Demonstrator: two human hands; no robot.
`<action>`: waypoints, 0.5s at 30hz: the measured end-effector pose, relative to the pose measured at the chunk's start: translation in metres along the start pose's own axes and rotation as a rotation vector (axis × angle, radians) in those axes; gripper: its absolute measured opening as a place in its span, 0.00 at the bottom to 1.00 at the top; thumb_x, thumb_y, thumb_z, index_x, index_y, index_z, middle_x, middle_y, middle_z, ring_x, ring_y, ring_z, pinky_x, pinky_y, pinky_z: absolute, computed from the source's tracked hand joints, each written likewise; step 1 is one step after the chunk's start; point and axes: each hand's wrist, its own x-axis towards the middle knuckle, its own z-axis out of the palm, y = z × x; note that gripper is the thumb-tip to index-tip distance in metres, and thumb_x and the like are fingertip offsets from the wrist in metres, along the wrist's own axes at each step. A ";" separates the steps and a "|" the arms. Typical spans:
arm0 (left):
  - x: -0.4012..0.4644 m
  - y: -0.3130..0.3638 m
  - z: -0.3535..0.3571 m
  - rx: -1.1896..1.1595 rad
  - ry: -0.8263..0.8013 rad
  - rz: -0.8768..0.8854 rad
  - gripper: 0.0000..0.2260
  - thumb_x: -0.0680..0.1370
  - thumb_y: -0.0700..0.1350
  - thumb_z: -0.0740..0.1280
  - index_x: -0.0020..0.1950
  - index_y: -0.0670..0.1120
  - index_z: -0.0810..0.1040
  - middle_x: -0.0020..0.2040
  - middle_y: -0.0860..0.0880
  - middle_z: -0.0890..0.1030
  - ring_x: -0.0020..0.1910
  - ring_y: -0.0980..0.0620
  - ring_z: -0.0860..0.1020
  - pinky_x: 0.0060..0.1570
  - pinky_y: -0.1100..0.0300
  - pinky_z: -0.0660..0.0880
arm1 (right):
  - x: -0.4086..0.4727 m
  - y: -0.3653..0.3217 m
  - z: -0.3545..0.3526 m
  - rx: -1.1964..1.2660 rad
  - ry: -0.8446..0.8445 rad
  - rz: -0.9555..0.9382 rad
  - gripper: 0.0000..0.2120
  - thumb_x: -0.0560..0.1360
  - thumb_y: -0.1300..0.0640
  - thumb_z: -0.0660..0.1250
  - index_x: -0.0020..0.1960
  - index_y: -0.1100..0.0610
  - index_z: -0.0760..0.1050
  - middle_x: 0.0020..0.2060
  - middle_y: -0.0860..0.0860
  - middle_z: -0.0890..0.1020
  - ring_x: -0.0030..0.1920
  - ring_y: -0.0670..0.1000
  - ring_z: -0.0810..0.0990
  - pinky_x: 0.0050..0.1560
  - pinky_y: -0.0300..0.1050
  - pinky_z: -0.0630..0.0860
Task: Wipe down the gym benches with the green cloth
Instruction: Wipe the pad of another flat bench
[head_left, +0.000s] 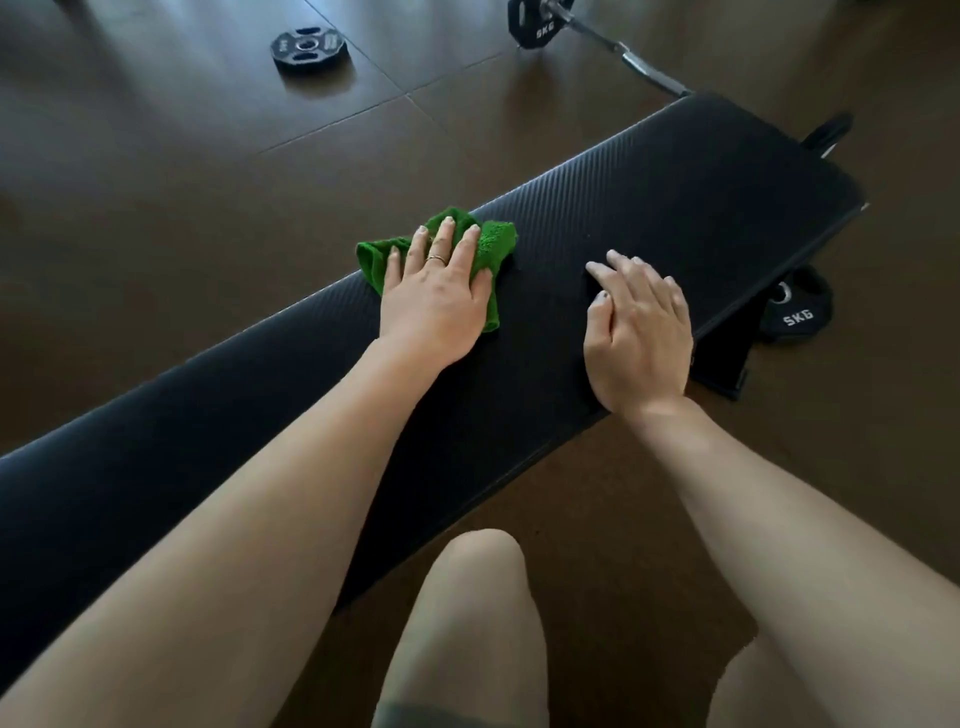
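Wiping bench pad (675, 197) mid-length: left hand (434, 296), fingers spread, presses green cloth (493, 241); right hand (636, 332), fingers relaxed, braces beside cloth. Next: sweep toward pad's unwiped end.

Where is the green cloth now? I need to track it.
In the head view, left of centre, the green cloth lies on the black bench, pressed under the left hand.

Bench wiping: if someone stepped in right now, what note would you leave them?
Left hand: flat, fingers straight, pressing the cloth on the bench near its far edge.
Right hand: rests on the bench, fingers loosely bent, holding nothing.
Done: can't tell which parts are wiped; no marks show.
Left: wipe the whole pad to both ends.
Mind the plate on the floor under the right end.
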 end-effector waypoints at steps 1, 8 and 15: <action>-0.006 0.002 0.001 0.007 -0.016 0.032 0.26 0.86 0.58 0.48 0.84 0.56 0.49 0.85 0.52 0.48 0.83 0.49 0.44 0.81 0.46 0.41 | 0.000 0.001 0.000 0.013 0.006 0.009 0.25 0.83 0.50 0.49 0.74 0.51 0.74 0.77 0.48 0.71 0.79 0.50 0.63 0.81 0.52 0.52; -0.098 0.042 0.021 0.049 -0.041 0.324 0.27 0.86 0.59 0.50 0.84 0.54 0.51 0.85 0.52 0.48 0.83 0.49 0.43 0.81 0.48 0.40 | 0.001 0.004 -0.004 0.075 -0.039 0.003 0.28 0.81 0.50 0.46 0.74 0.52 0.74 0.77 0.50 0.71 0.79 0.50 0.64 0.82 0.51 0.51; -0.039 0.044 0.016 0.053 -0.073 0.333 0.27 0.86 0.59 0.50 0.84 0.57 0.50 0.85 0.56 0.48 0.83 0.53 0.43 0.81 0.51 0.41 | 0.027 0.042 -0.022 -0.052 -0.169 0.001 0.24 0.84 0.47 0.49 0.78 0.47 0.68 0.81 0.48 0.64 0.82 0.50 0.57 0.82 0.56 0.41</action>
